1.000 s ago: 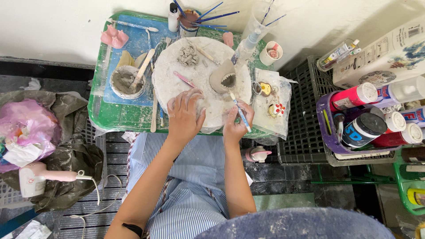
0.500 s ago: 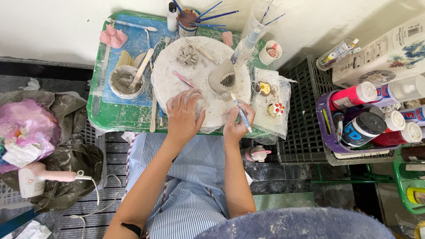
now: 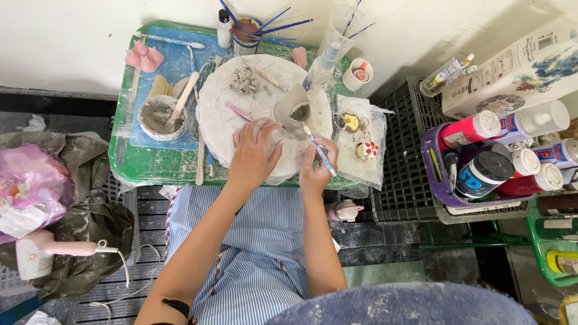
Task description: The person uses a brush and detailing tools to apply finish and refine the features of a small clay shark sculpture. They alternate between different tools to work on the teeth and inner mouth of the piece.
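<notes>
Left hand (image 3: 253, 153) lies palm down, fingers spread and open, on the round board (image 3: 223, 120). Right hand (image 3: 317, 168) grips a blue brush (image 3: 319, 150) pen-fashion at the board's near right edge. The brush's long axis runs diagonally, tip pointing up-left toward the grey clay shark head (image 3: 293, 109), whose toothed mouth faces the person.

Single head-worn view, looking steeply down, near the green tray (image 3: 129, 162), lap below
</notes>
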